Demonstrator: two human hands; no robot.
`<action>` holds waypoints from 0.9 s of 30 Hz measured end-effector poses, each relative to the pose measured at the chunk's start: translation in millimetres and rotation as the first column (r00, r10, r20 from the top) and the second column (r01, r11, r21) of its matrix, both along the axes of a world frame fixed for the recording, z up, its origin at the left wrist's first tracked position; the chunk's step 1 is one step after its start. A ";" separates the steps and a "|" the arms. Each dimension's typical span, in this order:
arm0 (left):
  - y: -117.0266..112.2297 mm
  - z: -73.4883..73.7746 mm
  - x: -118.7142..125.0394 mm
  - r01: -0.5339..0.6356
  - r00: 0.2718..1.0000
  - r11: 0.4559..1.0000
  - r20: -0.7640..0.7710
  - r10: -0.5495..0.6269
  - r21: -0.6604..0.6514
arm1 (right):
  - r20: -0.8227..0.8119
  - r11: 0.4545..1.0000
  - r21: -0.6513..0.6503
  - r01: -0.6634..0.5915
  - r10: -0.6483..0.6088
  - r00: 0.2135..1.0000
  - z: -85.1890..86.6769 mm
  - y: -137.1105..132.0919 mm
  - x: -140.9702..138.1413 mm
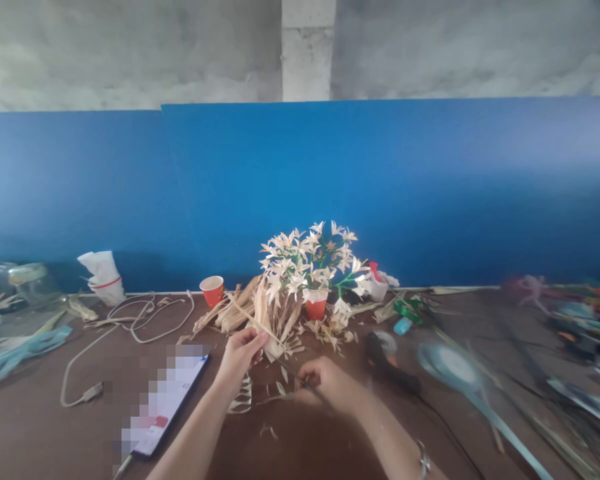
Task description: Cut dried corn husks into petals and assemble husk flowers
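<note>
Held pale husk (273,335) at lower centre of frame.
Had left fingers (254,339) pinched together on it, right fingers (310,369) curled around dark blurred tool (307,385) slightly further right.

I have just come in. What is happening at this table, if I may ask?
A person is working with dry, pale plant material. The left hand pinches a pale strip, and the right hand holds a dark, thin tool, too blurred to identify. Behind the hands, white flowers on green stems stand at a red cup. Small pale scraps lie on the table.
</note>
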State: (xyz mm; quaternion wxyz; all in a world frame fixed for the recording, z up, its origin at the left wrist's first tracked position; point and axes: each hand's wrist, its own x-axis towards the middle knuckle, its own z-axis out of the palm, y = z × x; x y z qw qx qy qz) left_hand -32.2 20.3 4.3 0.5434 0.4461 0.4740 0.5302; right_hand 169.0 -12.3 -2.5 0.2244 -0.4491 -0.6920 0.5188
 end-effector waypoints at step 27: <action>-2.6 -5.7 11.7 -0.154 0.977 0.983 0.133 0.166 -0.099 | -0.064 0.997 0.004 0.076 -0.076 0.995 -9.3 3.9 -2.6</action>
